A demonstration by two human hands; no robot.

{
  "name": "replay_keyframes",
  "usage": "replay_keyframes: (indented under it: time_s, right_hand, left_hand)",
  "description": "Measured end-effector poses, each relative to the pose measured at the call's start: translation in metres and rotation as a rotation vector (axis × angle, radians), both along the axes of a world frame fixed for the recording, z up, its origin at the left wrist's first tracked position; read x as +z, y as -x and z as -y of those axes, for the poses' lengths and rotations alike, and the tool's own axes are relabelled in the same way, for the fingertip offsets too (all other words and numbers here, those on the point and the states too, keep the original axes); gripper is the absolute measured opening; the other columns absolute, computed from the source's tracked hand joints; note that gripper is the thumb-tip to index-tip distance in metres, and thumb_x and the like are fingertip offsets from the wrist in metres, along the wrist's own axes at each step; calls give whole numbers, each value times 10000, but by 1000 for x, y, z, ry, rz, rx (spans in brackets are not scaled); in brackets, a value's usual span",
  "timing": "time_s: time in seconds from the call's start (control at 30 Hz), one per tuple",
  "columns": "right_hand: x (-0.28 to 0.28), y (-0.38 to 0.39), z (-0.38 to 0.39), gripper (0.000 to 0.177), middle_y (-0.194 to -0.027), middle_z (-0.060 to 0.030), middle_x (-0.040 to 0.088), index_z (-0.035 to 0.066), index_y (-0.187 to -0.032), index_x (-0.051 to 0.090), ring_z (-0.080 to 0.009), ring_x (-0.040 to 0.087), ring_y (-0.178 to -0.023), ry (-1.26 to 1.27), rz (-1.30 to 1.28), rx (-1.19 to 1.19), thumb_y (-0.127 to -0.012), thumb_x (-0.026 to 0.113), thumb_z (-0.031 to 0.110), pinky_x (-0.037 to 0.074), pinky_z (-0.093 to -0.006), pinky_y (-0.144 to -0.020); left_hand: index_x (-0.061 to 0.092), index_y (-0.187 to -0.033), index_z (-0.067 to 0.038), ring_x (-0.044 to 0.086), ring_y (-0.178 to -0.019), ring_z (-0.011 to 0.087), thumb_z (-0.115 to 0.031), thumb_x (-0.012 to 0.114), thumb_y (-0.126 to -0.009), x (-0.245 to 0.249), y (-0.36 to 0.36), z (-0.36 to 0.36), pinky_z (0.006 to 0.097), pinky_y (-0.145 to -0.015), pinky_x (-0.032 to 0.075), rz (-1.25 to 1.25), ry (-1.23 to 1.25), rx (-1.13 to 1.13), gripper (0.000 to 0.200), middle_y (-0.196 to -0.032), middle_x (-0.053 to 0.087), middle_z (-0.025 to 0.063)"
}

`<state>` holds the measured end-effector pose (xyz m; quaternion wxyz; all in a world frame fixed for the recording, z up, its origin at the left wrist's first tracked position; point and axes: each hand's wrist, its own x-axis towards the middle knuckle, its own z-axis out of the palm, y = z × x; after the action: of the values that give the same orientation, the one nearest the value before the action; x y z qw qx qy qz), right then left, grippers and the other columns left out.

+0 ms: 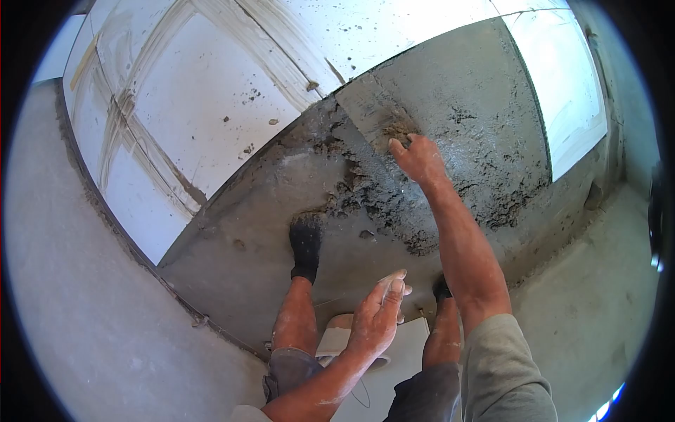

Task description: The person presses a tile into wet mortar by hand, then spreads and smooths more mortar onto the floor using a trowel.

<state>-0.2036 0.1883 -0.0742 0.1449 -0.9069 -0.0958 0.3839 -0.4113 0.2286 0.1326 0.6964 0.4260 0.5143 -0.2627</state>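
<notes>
While person bends over mortar bed (pixel 485 98), laid white tiles (pixel 190 105) border bed on left. Near side of bed, left hand (pixel 378 320) hangs over bare floor, grip open, fingers straight, nothing in it. Mid-bed, trowel (pixel 373 109) lies flat on wet mortar; right hand (pixel 420 160) grip clamped on its near end.

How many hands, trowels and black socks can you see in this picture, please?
Hands: 2 (left hand, right hand)
Trowel: 1
Black socks: 2
Total: 5
</notes>
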Motion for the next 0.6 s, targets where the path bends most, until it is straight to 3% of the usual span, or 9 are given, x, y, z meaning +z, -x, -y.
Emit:
replay_keyframes:
  time_s: [0.17,0.37,0.47,0.53,0.6]
  right_hand:
    - [7,33,-18,529,-948,-288,669,-31,-1032,653,-425,644,-972,13,-43,10,-878,560,466,499,-477,-884]
    - [54,88,-31,506,-920,-291,669,-12,-986,652,-432,656,-923,-37,-148,12,-871,574,474,502,-492,-866]
    - [49,100,-63,513,-931,-291,670,-15,-1011,652,-433,654,-927,-64,-170,6,-866,580,472,500,-489,-867]
    - [36,96,-90,532,-940,-297,667,-24,-1031,647,-432,655,-925,-135,-176,-7,-862,582,476,501,-486,-864]
    - [22,90,-112,552,-948,-304,664,-34,-1052,641,-431,656,-923,-202,-192,-29,-859,583,480,502,-484,-862]
  left_hand:
    - [545,-1316,-36,497,-613,53,-461,414,-1021,3,4,-2,219,-591,443,2,-18,0,533,-1056,661,94]
    - [540,-1319,-35,511,-625,51,-449,412,-1023,7,8,-7,214,-576,435,-5,-5,61,524,-1047,662,91]
    - [534,-1317,-26,509,-619,50,-433,422,-1024,5,15,-9,202,-550,414,37,-5,124,514,-1051,652,83]
    - [523,-1322,-17,499,-613,47,-424,432,-1022,0,15,-16,192,-527,392,31,-83,290,513,-1064,630,84]
    - [517,-1321,-9,496,-636,51,-403,434,-1025,2,15,-23,212,-564,422,21,-110,311,500,-1058,631,92]
